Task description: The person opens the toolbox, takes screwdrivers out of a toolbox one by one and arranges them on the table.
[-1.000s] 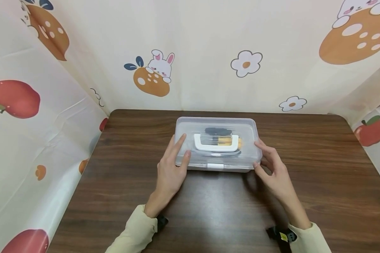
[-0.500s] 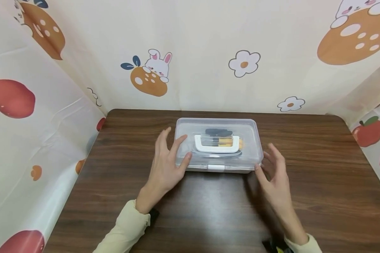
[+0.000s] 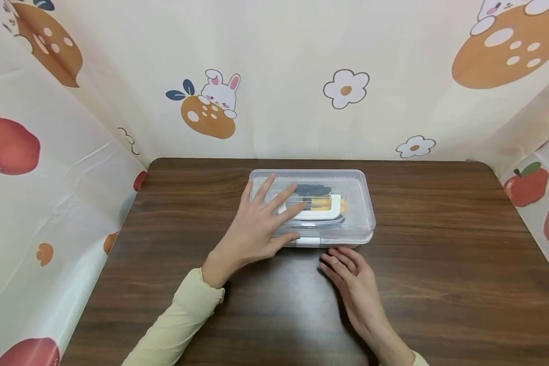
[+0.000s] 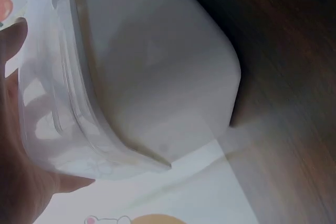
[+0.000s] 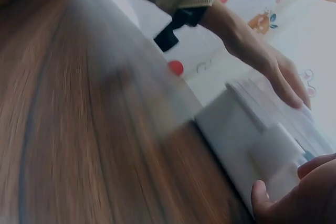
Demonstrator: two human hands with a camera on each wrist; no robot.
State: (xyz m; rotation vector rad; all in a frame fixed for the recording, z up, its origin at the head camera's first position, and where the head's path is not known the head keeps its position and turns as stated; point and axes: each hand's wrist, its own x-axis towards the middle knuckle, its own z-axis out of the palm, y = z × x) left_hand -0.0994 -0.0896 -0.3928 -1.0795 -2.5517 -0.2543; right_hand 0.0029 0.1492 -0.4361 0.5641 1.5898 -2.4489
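Note:
A clear-lidded plastic storage box point(image 3: 357, 211) sits near the back of the table, its lid down. The lid carries a white handle point(image 3: 322, 215), and a white latch point(image 3: 308, 241) is on its front. Dark and yellow items point(image 3: 320, 204) show through the lid; their kind is unclear. My left hand point(image 3: 256, 229) lies over the lid's left part with fingers spread. In the left wrist view, the box's pale lower body point(image 4: 157, 66) fills the middle. Just in front of the box, right of the latch, is my right hand point(image 3: 359, 287), fingers loosely bent and holding nothing.
The brown wooden table point(image 3: 439, 254) extends around the box. A printed curtain point(image 3: 283, 101) with fruit, rabbits and flowers rises behind the table's back edge and along both sides.
My left hand has moved right, from the box's left edge onto the lid. My right hand has left the right front corner and come leftward to the front. The box stays put.

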